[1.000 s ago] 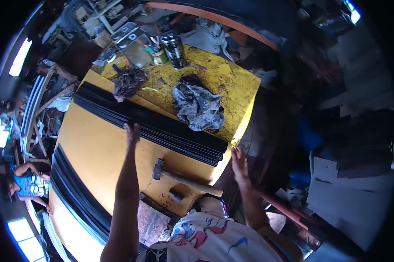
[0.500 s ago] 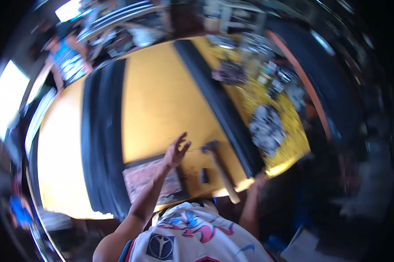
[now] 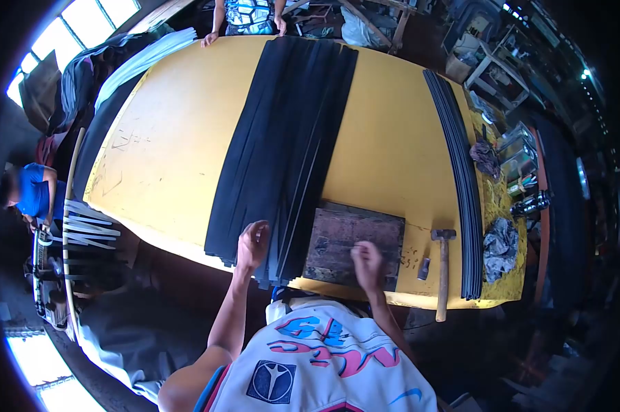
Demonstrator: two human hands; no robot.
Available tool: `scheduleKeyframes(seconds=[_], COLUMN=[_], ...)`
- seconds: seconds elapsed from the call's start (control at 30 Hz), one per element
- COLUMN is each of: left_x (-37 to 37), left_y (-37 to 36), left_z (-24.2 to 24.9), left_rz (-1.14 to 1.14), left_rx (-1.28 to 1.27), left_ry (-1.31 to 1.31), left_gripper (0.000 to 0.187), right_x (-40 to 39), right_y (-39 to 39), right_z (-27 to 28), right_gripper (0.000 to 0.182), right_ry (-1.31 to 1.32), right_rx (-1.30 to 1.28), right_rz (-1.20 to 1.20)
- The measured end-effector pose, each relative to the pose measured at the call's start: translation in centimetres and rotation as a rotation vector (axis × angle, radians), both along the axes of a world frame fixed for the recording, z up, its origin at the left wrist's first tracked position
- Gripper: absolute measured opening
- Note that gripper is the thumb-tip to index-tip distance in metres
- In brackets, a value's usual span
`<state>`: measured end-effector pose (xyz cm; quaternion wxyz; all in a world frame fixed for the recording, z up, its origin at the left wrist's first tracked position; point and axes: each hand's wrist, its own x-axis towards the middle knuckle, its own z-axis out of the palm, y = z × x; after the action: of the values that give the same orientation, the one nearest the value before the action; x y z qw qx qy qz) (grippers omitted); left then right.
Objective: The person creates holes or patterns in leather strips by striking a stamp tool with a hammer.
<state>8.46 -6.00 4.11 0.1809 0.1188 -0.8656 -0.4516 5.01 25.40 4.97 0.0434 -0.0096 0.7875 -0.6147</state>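
Note:
My left hand is over the near end of a wide band of long black strips, its fingers curled closed; whatever may be between them is hidden. My right hand hovers over a dark, worn wooden board, fingers bent and smeared by motion. The strips lie side by side across the yellow tabletop, their uneven ends at its near edge. Right of the board lie a small dark tool piece and a hammer, its wooden handle reaching over the edge.
A narrower bundle of black strips lies at the right, beside a crumpled grey cloth and jars. Across the table stands a person with hands by its far edge. Another person in blue is at the left.
The view has swung round to the left. My left hand has gone from above the board to the black strips, and my right hand from the table's right edge to over the board.

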Motion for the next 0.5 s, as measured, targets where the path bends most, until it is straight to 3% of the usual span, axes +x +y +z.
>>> scheduleKeyframes(seconds=[0.1,0.17,0.2,0.23,0.33,0.5], left_x=[1.4,1.9,2.1,2.2,3.0,4.1], left_y=[-1.2,-0.6,-0.3,-0.1,0.9,1.0], left_z=[-1.4,-1.6,-1.9,-2.6,-3.2,-2.8], left_rz=[-0.021,-0.003,0.004,0.001,0.002,-0.026], left_rx=[-0.023,0.018,-0.011,-0.008,0.040,0.126], left_ry=[0.037,0.004,0.028,0.078,0.081,-0.039], left_gripper=[0.015,0.015,0.015,0.015,0.015,0.021], right_x=[-0.8,-3.1,-3.9,-4.9,-8.1,-10.3], right_y=[-7.7,-13.1,-14.5,-15.7,-19.0,-21.4], right_z=[-1.0,-2.3,-1.5,-2.8,-4.9,-4.6], right_gripper=[0.027,0.039,0.052,0.052,0.076,0.090], right_ry=[-0.096,0.059,0.074,0.088,0.022,-0.037], right_rx=[0.128,0.413,0.560,0.559,0.765,0.796], right_rz=[0.344,0.383,0.379,0.377,0.199,0.047])
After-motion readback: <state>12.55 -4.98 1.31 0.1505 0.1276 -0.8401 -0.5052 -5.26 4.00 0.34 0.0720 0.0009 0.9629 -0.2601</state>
